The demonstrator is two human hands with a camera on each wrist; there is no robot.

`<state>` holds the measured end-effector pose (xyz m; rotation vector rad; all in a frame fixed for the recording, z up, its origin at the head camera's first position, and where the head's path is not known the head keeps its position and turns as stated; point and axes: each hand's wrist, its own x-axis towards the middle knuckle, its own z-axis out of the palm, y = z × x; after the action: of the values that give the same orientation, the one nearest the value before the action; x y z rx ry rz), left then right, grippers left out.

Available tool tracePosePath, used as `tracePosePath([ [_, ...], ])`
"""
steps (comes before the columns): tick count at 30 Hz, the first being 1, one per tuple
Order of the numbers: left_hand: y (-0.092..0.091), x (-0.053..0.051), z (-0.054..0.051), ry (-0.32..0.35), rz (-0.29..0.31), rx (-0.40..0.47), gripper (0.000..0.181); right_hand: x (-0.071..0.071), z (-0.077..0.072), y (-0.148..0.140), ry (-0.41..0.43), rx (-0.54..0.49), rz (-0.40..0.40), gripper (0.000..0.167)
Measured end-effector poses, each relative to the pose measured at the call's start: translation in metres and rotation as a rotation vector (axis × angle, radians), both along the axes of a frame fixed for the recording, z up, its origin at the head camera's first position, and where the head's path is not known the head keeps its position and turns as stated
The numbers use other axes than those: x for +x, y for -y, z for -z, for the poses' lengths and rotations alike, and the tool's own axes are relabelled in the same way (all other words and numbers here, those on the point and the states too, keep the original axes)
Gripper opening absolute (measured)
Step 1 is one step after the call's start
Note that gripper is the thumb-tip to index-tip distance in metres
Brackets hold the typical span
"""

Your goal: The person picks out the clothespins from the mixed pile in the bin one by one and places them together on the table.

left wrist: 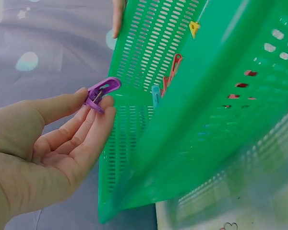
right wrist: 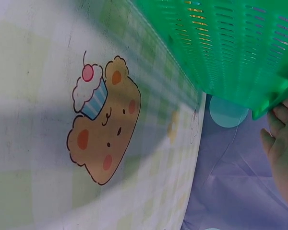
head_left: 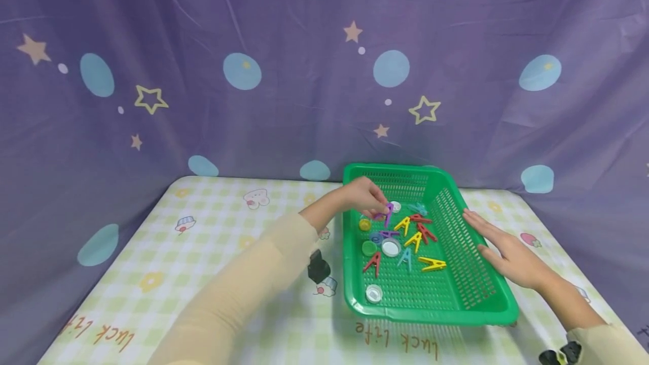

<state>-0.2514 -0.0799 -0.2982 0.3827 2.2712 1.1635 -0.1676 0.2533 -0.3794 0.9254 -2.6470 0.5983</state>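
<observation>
My left hand (head_left: 364, 195) pinches a purple clothespin (left wrist: 105, 90) between thumb and fingertips, over the left side of a green plastic basket (head_left: 431, 316). My right hand (head_left: 513, 251) rests on the basket's right rim with its fingers straight; the right wrist view shows the fingertips at the edge. Inside the basket lie several clothespins, among them a red clothespin (head_left: 374, 263), a yellow clothespin (head_left: 432, 264) and a light blue clothespin (head_left: 406, 258). Another purple clothespin (head_left: 389, 234) lies below my left hand. Round caps are scattered among them, including a green cap (head_left: 369, 248) and a white cap (head_left: 391, 248).
The basket stands on a table with a checked cloth (head_left: 213, 263) printed with cartoons. Behind the table hangs a purple curtain (head_left: 299, 128). A small black object (head_left: 318, 268) shows beside the left sleeve. A clear cap (head_left: 374, 293) lies near the basket's front wall.
</observation>
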Motion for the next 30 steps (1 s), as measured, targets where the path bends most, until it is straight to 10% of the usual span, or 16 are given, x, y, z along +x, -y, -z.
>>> tracePosePath([
  [30,0.096,0.01,0.023,0.055,-0.225,0.363,0.03,-0.002,0.003,-0.002,-0.017,-0.005,-0.01,0.058],
])
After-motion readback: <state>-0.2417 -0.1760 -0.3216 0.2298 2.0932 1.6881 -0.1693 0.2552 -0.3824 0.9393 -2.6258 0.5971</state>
